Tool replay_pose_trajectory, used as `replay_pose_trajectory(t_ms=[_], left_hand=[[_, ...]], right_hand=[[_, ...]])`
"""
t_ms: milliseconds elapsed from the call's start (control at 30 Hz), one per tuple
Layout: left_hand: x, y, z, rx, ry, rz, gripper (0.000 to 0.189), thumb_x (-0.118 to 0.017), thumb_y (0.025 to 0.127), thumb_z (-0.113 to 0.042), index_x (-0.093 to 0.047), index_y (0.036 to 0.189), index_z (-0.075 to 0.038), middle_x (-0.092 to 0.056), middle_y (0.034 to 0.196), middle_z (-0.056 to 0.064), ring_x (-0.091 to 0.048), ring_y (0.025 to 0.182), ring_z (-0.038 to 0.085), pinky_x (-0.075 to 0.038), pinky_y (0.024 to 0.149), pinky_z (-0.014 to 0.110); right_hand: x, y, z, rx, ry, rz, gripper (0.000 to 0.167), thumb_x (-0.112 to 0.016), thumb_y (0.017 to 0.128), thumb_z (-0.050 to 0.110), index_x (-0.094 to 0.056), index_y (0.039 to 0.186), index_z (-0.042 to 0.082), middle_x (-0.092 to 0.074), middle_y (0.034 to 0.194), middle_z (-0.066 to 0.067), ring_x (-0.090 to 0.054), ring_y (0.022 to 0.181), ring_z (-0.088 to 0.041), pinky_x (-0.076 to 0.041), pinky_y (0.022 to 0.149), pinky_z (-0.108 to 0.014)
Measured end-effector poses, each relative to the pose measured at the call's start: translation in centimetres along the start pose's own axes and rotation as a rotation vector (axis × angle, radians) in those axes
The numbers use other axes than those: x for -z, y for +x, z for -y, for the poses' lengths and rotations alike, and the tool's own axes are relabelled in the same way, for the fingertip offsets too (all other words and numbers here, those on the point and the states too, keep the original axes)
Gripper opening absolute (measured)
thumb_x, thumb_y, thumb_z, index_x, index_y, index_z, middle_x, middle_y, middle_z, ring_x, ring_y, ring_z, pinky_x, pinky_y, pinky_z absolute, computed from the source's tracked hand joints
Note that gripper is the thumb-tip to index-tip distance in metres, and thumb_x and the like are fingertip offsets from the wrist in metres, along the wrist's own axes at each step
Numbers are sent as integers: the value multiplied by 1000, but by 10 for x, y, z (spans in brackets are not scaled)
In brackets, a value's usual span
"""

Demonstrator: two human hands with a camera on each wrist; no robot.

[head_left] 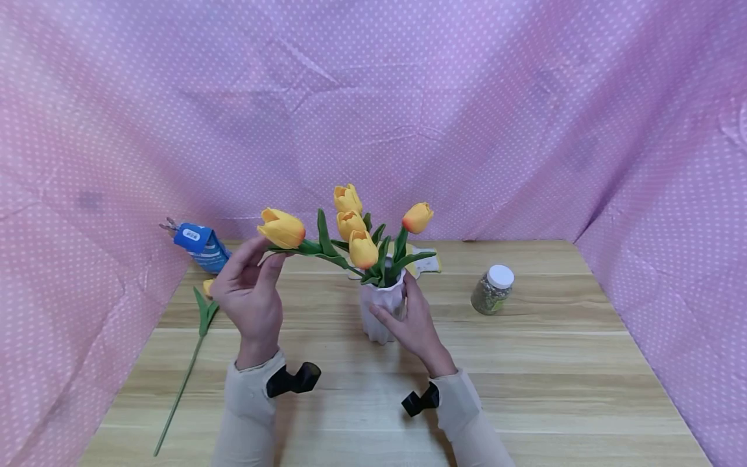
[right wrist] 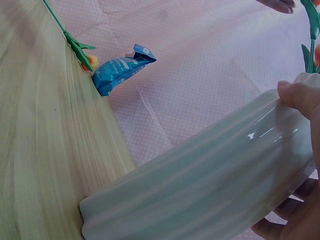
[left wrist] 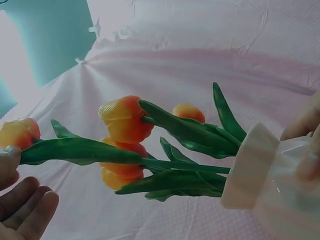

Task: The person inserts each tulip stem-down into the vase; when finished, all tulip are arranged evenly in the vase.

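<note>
A white fluted vase point(head_left: 375, 314) stands upright on the wooden table with several yellow-orange tulips point(head_left: 363, 250) in it. My right hand point(head_left: 417, 321) grips the vase near its rim, thumb in front and fingers round the far side; the right wrist view shows the vase's glossy ribbed wall point(right wrist: 200, 170). With thumb and fingertips, my left hand point(head_left: 251, 292) pinches one tulip point(head_left: 283, 228) just below its bloom, the other fingers held loosely apart. That tulip leans out to the left, and its stem point(left wrist: 195, 167) runs into the vase mouth. Its lower end is hidden inside.
A loose tulip point(head_left: 202, 318) lies at the table's left, its bloom partly behind my left hand. Beyond it stands a blue packet point(head_left: 204, 250). To the right is a white-lidded jar point(head_left: 492, 295). A flat yellow-and-white item point(head_left: 428, 261) lies behind the vase. Pink dotted cloth point(head_left: 373, 97) surrounds the table.
</note>
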State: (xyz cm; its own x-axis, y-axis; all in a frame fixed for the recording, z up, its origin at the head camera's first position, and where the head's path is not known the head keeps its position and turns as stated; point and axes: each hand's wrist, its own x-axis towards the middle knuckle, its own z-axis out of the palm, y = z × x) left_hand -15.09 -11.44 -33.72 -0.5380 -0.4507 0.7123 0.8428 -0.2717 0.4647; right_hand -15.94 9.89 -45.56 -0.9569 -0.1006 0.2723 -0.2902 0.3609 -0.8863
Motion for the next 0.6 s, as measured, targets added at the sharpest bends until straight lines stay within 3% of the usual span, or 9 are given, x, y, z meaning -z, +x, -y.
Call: replay_pose_trajectory(t_ms=[367, 600], left_hand=[[-2, -13, 6, 57, 82, 10, 18, -71, 85, 10, -68, 100, 19, -79, 96, 11, -77, 77, 17, -65, 76, 30], [-3, -28, 16, 124, 132, 35, 13, -72, 87, 5, -73, 99, 3, -79, 93, 3, -77, 76, 14, -65, 75, 30]], right_hand=[[1, 0, 1, -1, 15, 11, 85, -76, 88, 32, -28, 156, 15, -42, 156, -9, -42, 145, -33, -32, 118, -68], [1, 0, 1, 4, 7, 8, 85, -76, 87, 33, -28, 155, 14, -45, 154, -10, -44, 143, -33, -34, 117, -68]])
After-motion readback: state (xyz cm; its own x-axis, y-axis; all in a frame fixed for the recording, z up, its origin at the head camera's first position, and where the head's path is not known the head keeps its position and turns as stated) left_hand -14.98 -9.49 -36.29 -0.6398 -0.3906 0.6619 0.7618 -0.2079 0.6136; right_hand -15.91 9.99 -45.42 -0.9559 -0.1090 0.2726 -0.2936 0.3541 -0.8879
